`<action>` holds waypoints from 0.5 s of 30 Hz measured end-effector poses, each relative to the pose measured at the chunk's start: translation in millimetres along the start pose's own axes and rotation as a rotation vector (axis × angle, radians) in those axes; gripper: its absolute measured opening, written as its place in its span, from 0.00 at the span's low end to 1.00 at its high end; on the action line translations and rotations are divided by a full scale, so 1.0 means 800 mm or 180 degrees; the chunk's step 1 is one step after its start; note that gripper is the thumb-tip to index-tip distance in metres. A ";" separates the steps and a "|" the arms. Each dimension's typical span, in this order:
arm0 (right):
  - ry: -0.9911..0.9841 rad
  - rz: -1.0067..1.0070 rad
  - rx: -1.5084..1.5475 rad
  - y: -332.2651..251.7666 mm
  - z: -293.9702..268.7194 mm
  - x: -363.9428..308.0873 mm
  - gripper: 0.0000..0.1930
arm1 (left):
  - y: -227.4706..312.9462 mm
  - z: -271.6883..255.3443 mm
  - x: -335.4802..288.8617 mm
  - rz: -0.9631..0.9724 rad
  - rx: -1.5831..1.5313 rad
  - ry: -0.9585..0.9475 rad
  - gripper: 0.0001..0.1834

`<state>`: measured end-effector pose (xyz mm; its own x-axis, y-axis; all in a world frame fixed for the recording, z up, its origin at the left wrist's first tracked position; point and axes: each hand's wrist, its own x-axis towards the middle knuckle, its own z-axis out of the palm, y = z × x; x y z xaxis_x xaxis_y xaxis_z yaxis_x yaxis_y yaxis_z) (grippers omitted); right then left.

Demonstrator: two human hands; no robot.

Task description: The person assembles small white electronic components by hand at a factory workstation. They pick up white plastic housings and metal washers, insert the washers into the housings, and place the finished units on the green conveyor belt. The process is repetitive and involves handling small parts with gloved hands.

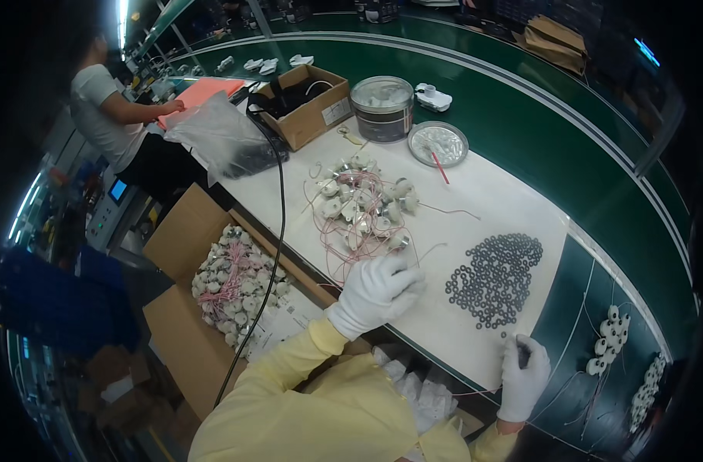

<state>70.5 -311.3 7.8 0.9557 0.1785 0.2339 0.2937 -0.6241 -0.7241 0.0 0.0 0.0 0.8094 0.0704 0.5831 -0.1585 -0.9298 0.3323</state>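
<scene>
My left hand (378,292), in a white glove, is at the near edge of the white work surface with its fingers curled. What they hold, if anything, is hidden. Just beyond it lies a heap of small round white-and-metal parts (359,204) tangled in pink wires. To the right, my gloved right hand (525,376) is closed, thumb and fingers bent inward. Its contents cannot be made out. A single dark ring (504,335) lies by its fingertips, at the near end of a spread of small dark rings (496,277). A thin pink wire (475,393) runs toward my right wrist.
Left stands an open carton (167,323) full of similar wired parts; a black cable (282,200) hangs across it. Behind are a small box (313,127), a metal tin (382,115) and a round dish (425,158) with a red stick. More white parts (609,339) lie right. A person (109,115) works far left.
</scene>
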 end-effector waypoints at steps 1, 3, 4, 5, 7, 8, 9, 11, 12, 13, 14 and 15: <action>0.0050 -0.0049 -0.0077 0.001 0.000 0.003 0.12 | 0.005 0.002 0.000 0.0033 0.0004 -0.0026 0.14; 0.0129 -0.0117 -0.0150 0.000 0.006 0.002 0.12 | 0.009 -0.003 -0.003 0.0099 0.0061 -0.0070 0.11; 0.0158 -0.0135 -0.0149 -0.001 0.011 -0.002 0.11 | 0.008 -0.008 -0.004 0.0132 0.0111 -0.0086 0.11; 0.0189 -0.0152 -0.0151 -0.004 0.015 -0.005 0.11 | 0.007 -0.013 -0.006 0.0166 0.0158 -0.0101 0.11; 0.0139 -0.0325 -0.0270 -0.005 0.011 -0.003 0.11 | 0.007 -0.007 -0.008 0.0240 0.0212 0.0075 0.12; 0.0117 -0.0407 -0.0329 -0.005 0.009 -0.001 0.11 | 0.006 -0.006 -0.008 0.0279 0.0239 0.0161 0.13; 0.0127 -0.0377 -0.0278 -0.002 0.010 -0.001 0.11 | 0.008 -0.008 -0.006 0.0278 0.0229 0.0049 0.13; 0.0145 -0.0310 -0.0172 0.003 0.011 0.000 0.11 | 0.015 -0.016 -0.001 0.0276 0.0211 -0.0182 0.15; 0.0176 -0.0240 -0.0089 0.006 0.012 0.000 0.10 | 0.013 -0.015 -0.002 0.0292 0.0236 -0.0143 0.15; 0.0206 -0.0168 -0.0005 0.009 0.015 0.000 0.10 | 0.010 -0.011 -0.005 0.0308 0.0262 -0.0105 0.16; 0.0235 -0.0096 0.0080 0.010 0.017 0.000 0.10 | 0.009 -0.008 -0.007 0.0325 0.0288 -0.0067 0.17; 0.0187 -0.0060 0.0063 0.009 0.018 0.000 0.10 | 0.008 -0.008 -0.006 0.0322 0.0277 -0.0096 0.16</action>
<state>73.2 -304.9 -6.7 0.9476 0.1447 0.2849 0.3125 -0.6058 -0.7317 -8.6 -4.1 4.2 0.8085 -0.0349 0.5874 -0.1915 -0.9595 0.2065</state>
